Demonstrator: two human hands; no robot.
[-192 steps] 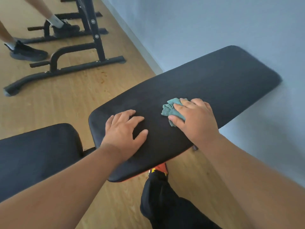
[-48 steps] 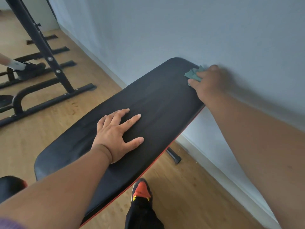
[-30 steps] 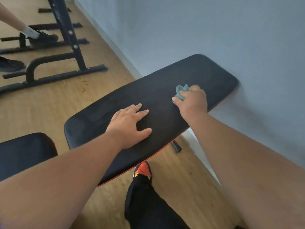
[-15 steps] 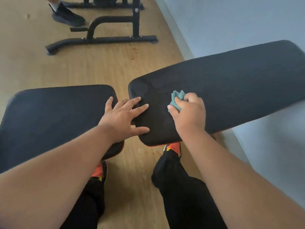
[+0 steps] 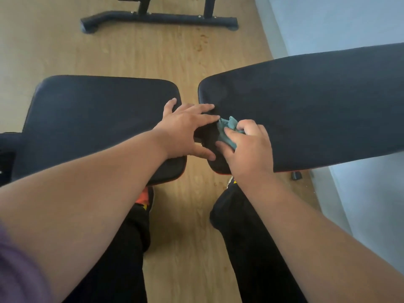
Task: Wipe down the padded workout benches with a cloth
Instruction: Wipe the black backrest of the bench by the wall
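Two black padded bench sections lie below me: the seat pad [image 5: 94,114] on the left and the long back pad [image 5: 306,106] on the right, reaching toward the wall. My right hand [image 5: 249,147] grips a bunched teal cloth [image 5: 227,130] on the near left end of the back pad. My left hand [image 5: 185,130] lies flat with spread fingers across the gap between the pads, its fingertips touching the back pad close to the cloth.
A black metal rack base [image 5: 157,18] sits on the wooden floor [image 5: 135,53] beyond the pads. A pale blue wall [image 5: 341,22] runs along the right. My legs in black trousers and orange-black shoes [image 5: 144,199] stand under the pads.
My right hand has dragged the cloth along the back pad from its far end to its near left end, beside my left hand. My view has tilted down and left.
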